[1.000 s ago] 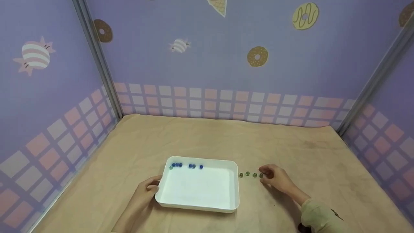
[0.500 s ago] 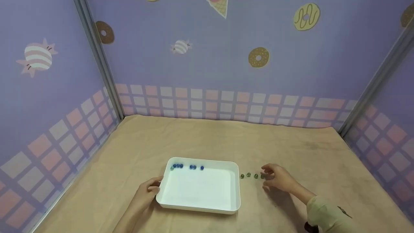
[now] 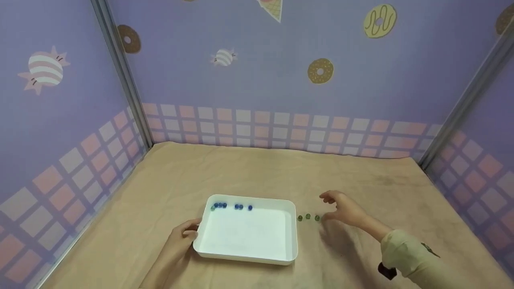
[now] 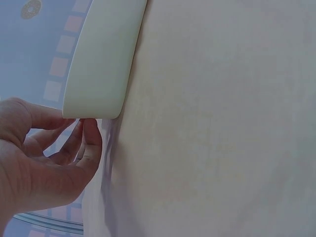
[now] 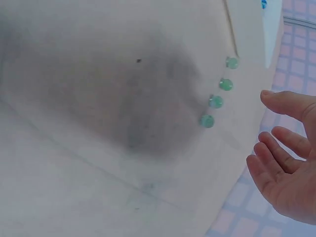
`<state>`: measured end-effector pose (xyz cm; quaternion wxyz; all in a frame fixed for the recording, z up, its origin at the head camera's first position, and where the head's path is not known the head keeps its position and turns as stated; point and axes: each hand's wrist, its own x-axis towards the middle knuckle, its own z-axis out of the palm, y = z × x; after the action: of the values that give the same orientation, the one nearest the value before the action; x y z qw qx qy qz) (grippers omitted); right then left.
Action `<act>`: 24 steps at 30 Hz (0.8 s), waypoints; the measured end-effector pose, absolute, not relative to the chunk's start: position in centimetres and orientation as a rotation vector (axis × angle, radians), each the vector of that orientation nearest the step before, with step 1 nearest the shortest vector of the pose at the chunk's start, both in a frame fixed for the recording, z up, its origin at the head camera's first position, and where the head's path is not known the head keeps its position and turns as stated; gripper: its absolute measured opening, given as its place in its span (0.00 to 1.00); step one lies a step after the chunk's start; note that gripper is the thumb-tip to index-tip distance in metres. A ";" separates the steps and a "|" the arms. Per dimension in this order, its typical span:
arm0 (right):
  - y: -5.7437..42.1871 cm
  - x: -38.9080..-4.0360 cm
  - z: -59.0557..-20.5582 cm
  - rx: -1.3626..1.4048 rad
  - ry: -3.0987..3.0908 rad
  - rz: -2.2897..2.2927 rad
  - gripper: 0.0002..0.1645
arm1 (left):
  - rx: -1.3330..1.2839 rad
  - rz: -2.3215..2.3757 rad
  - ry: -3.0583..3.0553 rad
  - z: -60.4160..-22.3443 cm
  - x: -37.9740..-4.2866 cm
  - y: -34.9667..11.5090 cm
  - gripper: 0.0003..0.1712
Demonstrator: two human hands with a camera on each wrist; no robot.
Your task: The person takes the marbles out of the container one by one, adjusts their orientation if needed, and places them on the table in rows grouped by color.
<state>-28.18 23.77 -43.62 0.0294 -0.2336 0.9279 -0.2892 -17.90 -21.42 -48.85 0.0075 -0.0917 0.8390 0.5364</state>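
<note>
A shallow white tray [image 3: 249, 235] stands on the cloth-covered table. Several blue marbles [image 3: 220, 205] and a pale green one [image 3: 213, 208] lie along its far wall. My left hand [image 3: 181, 237] holds the tray at its left wall; in the left wrist view, bent fingers and thumb meet the tray's end [image 4: 96, 74]. To the right of the tray, several green marbles [image 5: 216, 101] form a short row on the cloth. My right hand [image 3: 347, 210] hovers beside the row's right end, thumb and fingers apart and holding nothing. It hides the last marble in the head view.
A tan cloth [image 3: 281, 172] covers the table. Purple walls [image 3: 249, 88] with printed sweets and checks enclose the back and both sides, with grey metal posts [image 3: 124, 76] at the corners. A dark object [image 3: 387, 271] shows by the right sleeve.
My right hand has risen a little and its fingers have spread farther from the thumb. The rightmost green marble has become hidden in the head view. My left hand and the tray stay put.
</note>
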 end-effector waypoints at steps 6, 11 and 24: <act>23.0 -28.9 -41.7 -0.857 2.840 -0.886 0.32 | -0.273 1.676 2.636 -49.0 -17.8 -21.5 0.25; 22.3 -29.6 -40.2 -0.913 2.807 -0.908 0.32 | -0.233 1.690 2.645 -48.9 -17.7 -21.6 0.24; 19.9 -31.0 -37.9 -0.897 2.764 -0.845 0.30 | -0.219 1.720 2.645 -49.0 -17.8 -21.6 0.24</act>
<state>-31.03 19.86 -37.95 0.0578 -0.2958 0.9118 -0.2789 -17.76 -21.58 -48.96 -0.0105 -0.0693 0.8363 0.5437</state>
